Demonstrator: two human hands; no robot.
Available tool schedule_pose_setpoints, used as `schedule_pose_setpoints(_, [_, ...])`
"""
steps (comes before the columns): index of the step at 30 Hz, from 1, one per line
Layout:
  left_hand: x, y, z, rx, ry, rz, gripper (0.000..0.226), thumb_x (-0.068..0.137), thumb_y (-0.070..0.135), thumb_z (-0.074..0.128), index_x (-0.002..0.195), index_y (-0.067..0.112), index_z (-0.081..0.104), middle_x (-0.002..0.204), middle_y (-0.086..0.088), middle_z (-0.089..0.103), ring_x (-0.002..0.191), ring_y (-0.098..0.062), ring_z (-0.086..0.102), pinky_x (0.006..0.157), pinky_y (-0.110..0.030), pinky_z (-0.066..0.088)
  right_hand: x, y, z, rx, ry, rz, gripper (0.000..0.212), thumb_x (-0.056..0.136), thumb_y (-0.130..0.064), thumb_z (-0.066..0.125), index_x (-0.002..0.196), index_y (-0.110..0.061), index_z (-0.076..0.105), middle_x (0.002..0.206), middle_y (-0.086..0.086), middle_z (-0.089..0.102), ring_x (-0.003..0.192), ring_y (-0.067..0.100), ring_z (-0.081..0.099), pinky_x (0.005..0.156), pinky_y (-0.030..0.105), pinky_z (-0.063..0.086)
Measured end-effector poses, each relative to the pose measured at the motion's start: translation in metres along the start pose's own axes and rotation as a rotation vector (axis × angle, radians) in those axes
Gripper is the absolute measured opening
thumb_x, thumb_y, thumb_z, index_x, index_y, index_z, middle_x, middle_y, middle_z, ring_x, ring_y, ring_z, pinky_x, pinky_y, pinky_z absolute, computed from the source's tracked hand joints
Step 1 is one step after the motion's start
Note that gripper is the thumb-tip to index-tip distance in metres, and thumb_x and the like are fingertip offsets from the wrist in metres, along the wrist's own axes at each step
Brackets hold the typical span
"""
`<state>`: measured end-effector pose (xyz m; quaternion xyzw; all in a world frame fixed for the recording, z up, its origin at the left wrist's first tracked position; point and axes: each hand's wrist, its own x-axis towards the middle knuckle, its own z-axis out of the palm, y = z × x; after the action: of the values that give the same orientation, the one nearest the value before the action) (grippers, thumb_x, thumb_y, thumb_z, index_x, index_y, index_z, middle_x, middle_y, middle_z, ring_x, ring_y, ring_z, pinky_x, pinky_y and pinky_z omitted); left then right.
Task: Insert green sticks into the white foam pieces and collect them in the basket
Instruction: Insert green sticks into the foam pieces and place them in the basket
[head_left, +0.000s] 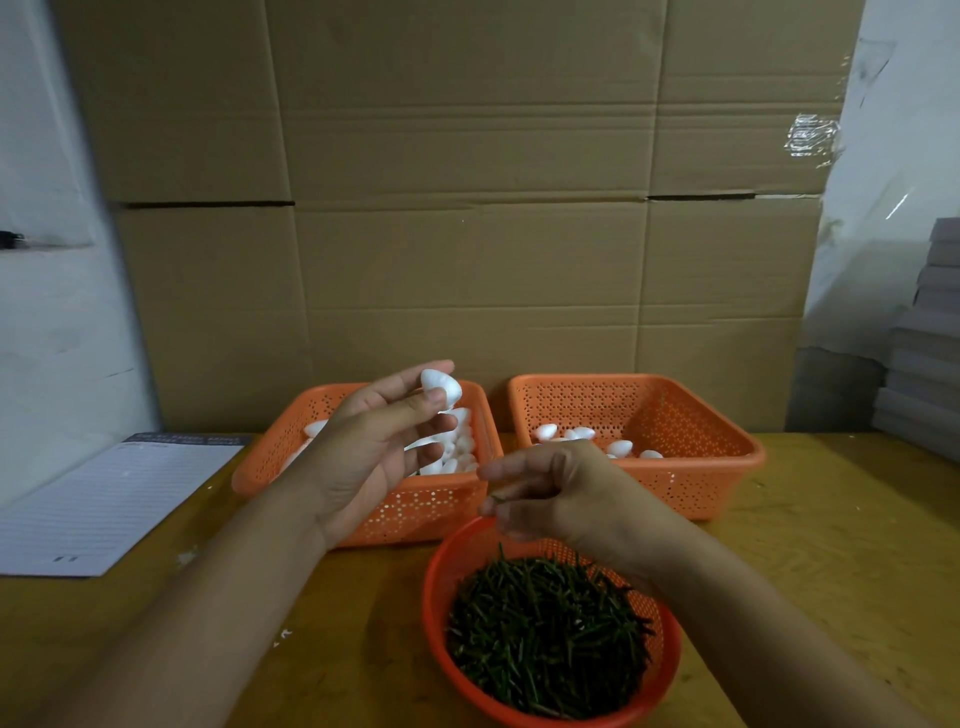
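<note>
A white foam piece (441, 387) is pinched between thumb and fingertips of the left hand (384, 441), raised above the left orange basket (415, 514), with the remaining fingers loosely spread. The right hand (550, 493) is curled, and what appears to be a green stick (500, 499) is pinched at its fingertips; only a short tip is visible, so the grip cannot be judged fully. This hand is held just above the far rim of the round red basket (550, 717), which is filled with green sticks (545, 634) and stands in front of the left orange basket. More foam pieces (457, 452) lie in the left orange basket; a few lie in the right orange basket (675, 493) beside it. The foam is judged very light, soft and easily dented, so a gentle hold across its broad sides is advised, with one end left exposed for insertion. The stick is judged thin, stiff and light, prone to slipping or bending off-axis; a hold near its entering end is suggested.
</note>
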<state>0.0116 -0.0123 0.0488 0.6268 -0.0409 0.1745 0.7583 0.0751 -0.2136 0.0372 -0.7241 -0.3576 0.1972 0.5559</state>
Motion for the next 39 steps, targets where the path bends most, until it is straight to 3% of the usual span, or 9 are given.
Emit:
schedule_pose_setpoints(3, [-0.0003, -0.0004, 0.0009, -0.003, -0.022, -0.007, 0.033, 0.084, 0.020, 0.069, 0.116, 0.024, 0.075, 0.097, 0.003, 0.070, 0.086, -0.008, 0.067, 0.067, -0.022, 0.054, 0.0009, -0.0024, 0.0008, 0.140, 0.075, 0.005, 0.023, 0.090, 0.006, 0.065, 0.112, 0.002, 0.067, 0.097, 0.019, 0.075, 0.071, 0.017, 0.072, 0.065, 0.023, 0.060])
schedule_pose_setpoints(9, [-0.0006, -0.0005, 0.0028, -0.011, -0.034, -0.021, 0.031, 0.082, 0.022, 0.069, 0.113, 0.024, 0.076, 0.096, 0.003, 0.070, 0.084, -0.007, 0.067, 0.067, -0.022, 0.054, 0.0022, -0.0046, 0.0024, 0.169, 0.115, -0.008, 0.013, 0.096, -0.002, 0.060, 0.102, 0.007, 0.067, 0.091, 0.022, 0.074, 0.063, 0.017, 0.072, 0.058, 0.022, 0.060])
schedule_pose_setpoints(17, [-0.0021, -0.0008, 0.0019, 0.014, -0.043, -0.007, 0.036, 0.079, 0.019, 0.076, 0.115, 0.026, 0.075, 0.099, 0.001, 0.069, 0.087, -0.007, 0.068, 0.069, -0.022, 0.055, 0.0038, -0.0041, 0.0015, 0.122, 0.192, -0.112, 0.013, 0.098, -0.009, 0.059, 0.092, -0.006, 0.069, 0.064, 0.005, 0.070, 0.050, 0.013, 0.062, 0.046, 0.021, 0.051])
schedule_pose_setpoints(20, [-0.0025, -0.0016, 0.0019, 0.042, -0.033, -0.003, 0.039, 0.079, 0.014, 0.076, 0.115, 0.028, 0.075, 0.095, 0.003, 0.067, 0.088, -0.007, 0.067, 0.072, -0.023, 0.055, 0.0038, -0.0039, 0.0012, 0.170, 0.185, -0.140, 0.015, 0.097, -0.008, 0.059, 0.091, -0.006, 0.071, 0.066, 0.004, 0.069, 0.055, 0.011, 0.062, 0.051, 0.020, 0.052])
schedule_pose_setpoints(26, [-0.0029, -0.0003, 0.0035, 0.038, -0.036, -0.011, 0.037, 0.082, 0.014, 0.075, 0.116, 0.027, 0.075, 0.097, 0.000, 0.065, 0.086, -0.007, 0.066, 0.071, -0.023, 0.055, 0.0036, -0.0044, 0.0011, 0.306, 0.131, -0.128, 0.021, 0.098, 0.004, 0.052, 0.111, -0.002, 0.067, 0.084, 0.010, 0.075, 0.075, 0.015, 0.073, 0.071, 0.024, 0.060])
schedule_pose_setpoints(29, [-0.0035, 0.0002, 0.0055, 0.015, -0.051, -0.028, 0.031, 0.082, 0.020, 0.073, 0.112, 0.026, 0.076, 0.099, -0.001, 0.068, 0.085, -0.010, 0.066, 0.068, -0.024, 0.055, 0.0032, -0.0059, 0.0025, 0.346, 0.122, -0.130, 0.018, 0.098, 0.001, 0.055, 0.114, -0.002, 0.063, 0.090, 0.014, 0.077, 0.080, 0.019, 0.075, 0.072, 0.026, 0.061])
schedule_pose_setpoints(32, [-0.0041, 0.0000, 0.0066, -0.001, -0.068, -0.031, 0.027, 0.081, 0.022, 0.072, 0.107, 0.024, 0.077, 0.100, -0.003, 0.072, 0.085, -0.012, 0.068, 0.066, -0.023, 0.055, 0.0041, -0.0052, 0.0031, 0.337, 0.134, -0.123, 0.010, 0.097, -0.003, 0.058, 0.105, -0.002, 0.064, 0.093, 0.014, 0.077, 0.084, 0.020, 0.076, 0.072, 0.026, 0.061])
schedule_pose_setpoints(39, [-0.0044, 0.0007, 0.0071, -0.008, -0.071, -0.040, 0.025, 0.079, 0.024, 0.075, 0.103, 0.025, 0.078, 0.103, -0.005, 0.073, 0.085, -0.012, 0.069, 0.065, -0.023, 0.055, 0.0039, -0.0054, 0.0017, 0.241, 0.174, -0.160, 0.008, 0.097, -0.009, 0.060, 0.094, -0.007, 0.067, 0.086, 0.010, 0.077, 0.078, 0.019, 0.075, 0.062, 0.024, 0.059])
